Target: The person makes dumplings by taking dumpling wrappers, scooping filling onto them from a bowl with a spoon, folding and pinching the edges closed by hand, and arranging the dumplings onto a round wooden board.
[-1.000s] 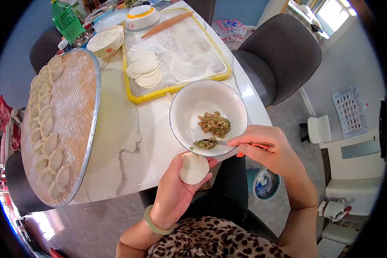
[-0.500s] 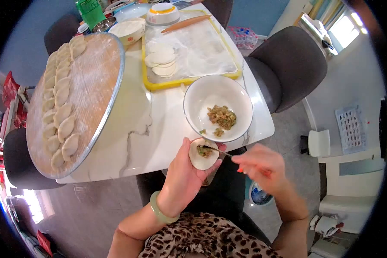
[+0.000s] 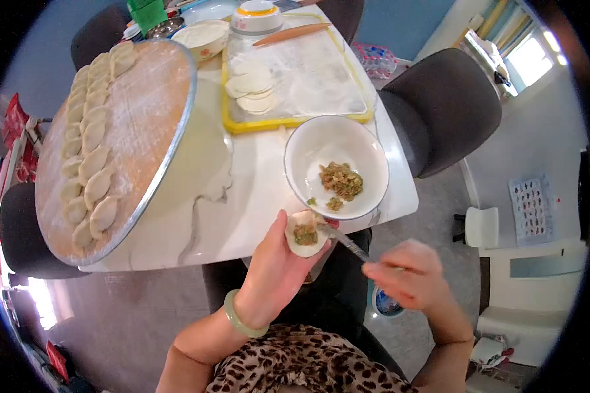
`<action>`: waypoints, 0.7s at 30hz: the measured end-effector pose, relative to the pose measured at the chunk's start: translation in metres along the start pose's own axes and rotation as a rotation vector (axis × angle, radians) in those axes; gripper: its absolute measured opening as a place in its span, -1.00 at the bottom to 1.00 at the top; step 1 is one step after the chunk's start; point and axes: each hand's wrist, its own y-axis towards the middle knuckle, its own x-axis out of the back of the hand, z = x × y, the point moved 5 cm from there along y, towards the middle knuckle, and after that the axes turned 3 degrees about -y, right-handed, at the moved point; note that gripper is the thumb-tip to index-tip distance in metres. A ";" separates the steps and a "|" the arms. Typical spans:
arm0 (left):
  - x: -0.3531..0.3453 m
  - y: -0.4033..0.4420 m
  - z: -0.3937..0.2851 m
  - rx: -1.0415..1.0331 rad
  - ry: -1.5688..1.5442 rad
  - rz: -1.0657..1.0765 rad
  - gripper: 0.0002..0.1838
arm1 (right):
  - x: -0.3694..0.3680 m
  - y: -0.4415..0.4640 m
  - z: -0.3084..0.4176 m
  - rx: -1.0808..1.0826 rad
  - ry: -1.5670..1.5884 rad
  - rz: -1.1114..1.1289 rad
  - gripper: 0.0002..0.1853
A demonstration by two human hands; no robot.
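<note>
Left hand (image 3: pixel 272 255): cupped and gripping a round dumpling wrapper (image 3: pixel 302 251), right there on the near side of the white bowl (image 3: pixel 307 149)!
Wrapper: lying open, brown-and-green filling (image 3: pixel 305 234) sitting in its middle.
Right hand (image 3: pixel 410 272): slightly blurred, fingers closed round the metal spoon (image 3: pixel 351 245), its tip at the wrapper's right side.
Bowl: more filling heaped inside, small bits apart from the mound.
Yellow-rimmed board (image 3: pixel 321 82): floury, overlapping wrappers (image 3: pixel 252 84) at left, rolling pin (image 3: pixel 292 34) at the far end.
Round board (image 3: pixel 152 111): folded dumplings (image 3: pixel 93 135), rows of them, down its left side!
</note>
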 end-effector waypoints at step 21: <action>-0.009 -0.004 -0.005 0.079 0.100 -0.180 -0.49 | 0.007 0.026 -0.060 -0.375 0.448 0.136 -0.80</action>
